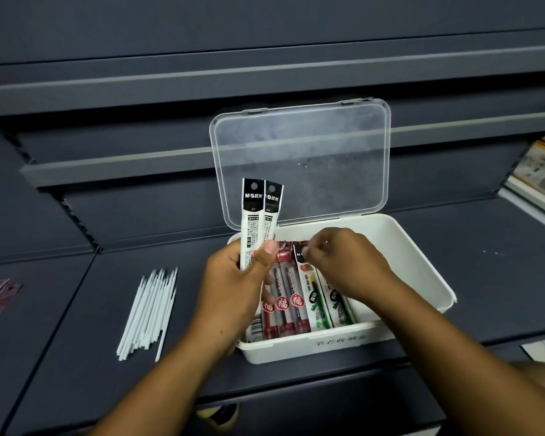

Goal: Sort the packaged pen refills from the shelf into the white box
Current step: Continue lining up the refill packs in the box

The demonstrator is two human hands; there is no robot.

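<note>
Two black-topped refill packs point(255, 215) stand upright, gripped in the left hand point(233, 278); the right hand point(343, 262) pinches a green refill pack point(312, 294) inside the white box point(406, 247)

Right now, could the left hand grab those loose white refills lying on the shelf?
Probably not easily: nothing blocks the way to the loose white refills, but the left hand grips two black-and-white packets.

Figure: Both hands working, forearms reaching in from below.
The left hand point(233, 278) is raised, thumb and fingers curled round two upright black-topped refill packets point(258, 212). The right hand point(343, 262) lies palm down, its fingertips point(315, 250) pinching the top of a green-printed packet point(310, 291).
</note>
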